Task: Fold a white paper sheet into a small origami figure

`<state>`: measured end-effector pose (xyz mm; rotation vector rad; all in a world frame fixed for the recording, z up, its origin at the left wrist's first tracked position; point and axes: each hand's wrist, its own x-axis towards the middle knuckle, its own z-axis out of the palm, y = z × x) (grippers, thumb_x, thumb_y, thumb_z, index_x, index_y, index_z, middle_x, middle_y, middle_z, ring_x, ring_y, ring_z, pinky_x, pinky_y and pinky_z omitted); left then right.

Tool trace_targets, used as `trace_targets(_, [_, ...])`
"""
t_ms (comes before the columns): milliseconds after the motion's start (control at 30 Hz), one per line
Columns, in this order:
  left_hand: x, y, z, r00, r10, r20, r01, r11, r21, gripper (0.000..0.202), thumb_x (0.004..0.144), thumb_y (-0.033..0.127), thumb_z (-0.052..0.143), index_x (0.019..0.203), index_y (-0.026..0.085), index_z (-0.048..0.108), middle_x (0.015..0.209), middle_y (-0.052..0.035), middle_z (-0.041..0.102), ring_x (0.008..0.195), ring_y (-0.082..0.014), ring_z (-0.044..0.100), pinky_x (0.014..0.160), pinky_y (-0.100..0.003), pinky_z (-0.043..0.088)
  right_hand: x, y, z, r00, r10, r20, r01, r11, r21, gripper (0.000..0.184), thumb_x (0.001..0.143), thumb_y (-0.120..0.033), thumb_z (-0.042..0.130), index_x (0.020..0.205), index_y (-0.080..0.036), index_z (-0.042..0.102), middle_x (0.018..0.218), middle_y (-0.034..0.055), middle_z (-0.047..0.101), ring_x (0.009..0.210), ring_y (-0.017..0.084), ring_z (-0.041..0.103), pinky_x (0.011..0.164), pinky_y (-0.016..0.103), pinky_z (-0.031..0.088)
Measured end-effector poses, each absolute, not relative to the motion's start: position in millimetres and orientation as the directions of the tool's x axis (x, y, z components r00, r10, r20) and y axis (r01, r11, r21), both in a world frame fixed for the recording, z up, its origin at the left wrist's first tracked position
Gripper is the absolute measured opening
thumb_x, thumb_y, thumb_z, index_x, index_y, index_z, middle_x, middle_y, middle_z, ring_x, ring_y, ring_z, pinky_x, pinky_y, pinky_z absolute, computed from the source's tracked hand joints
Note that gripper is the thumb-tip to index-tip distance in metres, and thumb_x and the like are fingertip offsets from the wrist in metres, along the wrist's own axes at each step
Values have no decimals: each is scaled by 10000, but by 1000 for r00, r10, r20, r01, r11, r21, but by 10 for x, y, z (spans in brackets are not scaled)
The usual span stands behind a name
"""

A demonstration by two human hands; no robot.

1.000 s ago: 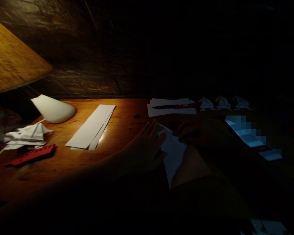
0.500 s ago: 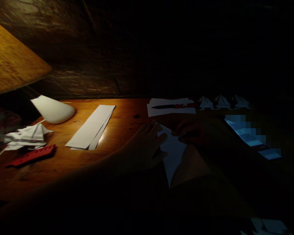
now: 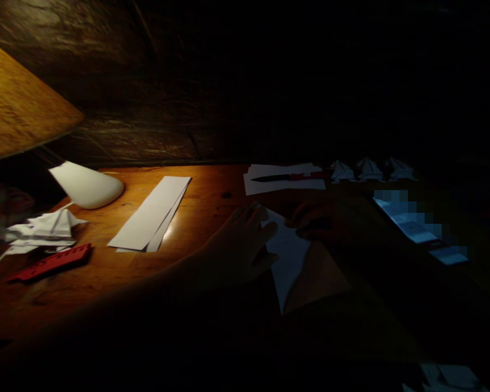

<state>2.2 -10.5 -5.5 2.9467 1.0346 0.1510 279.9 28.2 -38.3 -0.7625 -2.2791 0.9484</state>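
A folded sheet of white paper [image 3: 288,253], pointed at its near end, lies on the wooden table in front of me, mostly in shadow. My left hand [image 3: 249,239] rests on its left side with the fingers spread and the thumb apart. At the upper right edge of the sheet, my right hand [image 3: 316,220] has its fingers bent and pressed together on the paper. Darkness hides much of that hand. Behind the hands, a knife [image 3: 288,177] with a dark blade and red handle lies across several white papers [image 3: 253,188].
Left are paper strips [image 3: 149,218], a notched red object [image 3: 51,263], a folded paper piece [image 3: 44,228] and a lamp with white base [image 3: 87,188] and yellow shade [image 3: 24,103]. Three folded paper figures [image 3: 369,170] stand back right, beyond a lit screen [image 3: 412,228]. More paper [image 3: 457,375] lies lower right.
Both hands keep almost the same place on the sheet. The whole view has shifted very slightly; nothing was picked up or let go.
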Motion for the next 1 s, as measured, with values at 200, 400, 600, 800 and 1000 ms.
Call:
trace_targets(200, [26, -34, -121, 741, 653, 157, 640, -758, 129, 223, 989, 391, 604, 1042, 177, 637, 1206, -142, 555, 1111, -344, 561, 948, -542, 514, 2813, 326, -470, -685, 664, 298, 236, 590, -772, 131, 946, -333, 713, 998, -270, 816, 1123, 50, 732, 1042, 213, 704, 916, 382, 554])
trace_targets(400, [22, -19, -232, 667, 711, 223, 686, -703, 188, 181, 947, 294, 642, 1048, 168, 561, 1209, -118, 568, 1112, -313, 570, 975, -520, 502, 2796, 304, -460, -665, 695, 274, 270, 566, -779, 120, 919, -318, 743, 1007, -278, 814, 1144, 47, 723, 1061, 215, 692, 944, 396, 543])
trace_targets(600, [-13, 2, -200, 580, 769, 270, 763, -628, 149, 532, 863, 446, 732, 1218, 124, 500, 1248, -169, 579, 1158, -357, 553, 1013, -555, 483, 2760, 267, -346, -667, 695, 268, 263, 557, -788, 98, 905, -271, 741, 976, -258, 807, 1114, 52, 736, 1053, 208, 698, 932, 382, 552])
trace_targets(800, [-13, 20, -141, 603, 760, 244, 765, -637, 92, 513, 877, 497, 719, 1214, 150, 549, 1287, -147, 601, 1187, -355, 558, 1057, -570, 441, 2763, 276, -355, -665, 706, 244, 308, 557, -772, 99, 910, -305, 736, 959, -258, 808, 1122, 53, 736, 1046, 215, 698, 927, 388, 548])
trace_targets(1000, [-11, 33, -123, 609, 764, 213, 764, -637, 98, 535, 875, 502, 719, 1269, 175, 565, 1335, -133, 605, 1235, -357, 550, 1115, -591, 393, 2772, 262, -360, -661, 701, 267, 303, 575, -760, 94, 910, -310, 742, 968, -251, 786, 1112, 48, 731, 1040, 213, 692, 940, 396, 538])
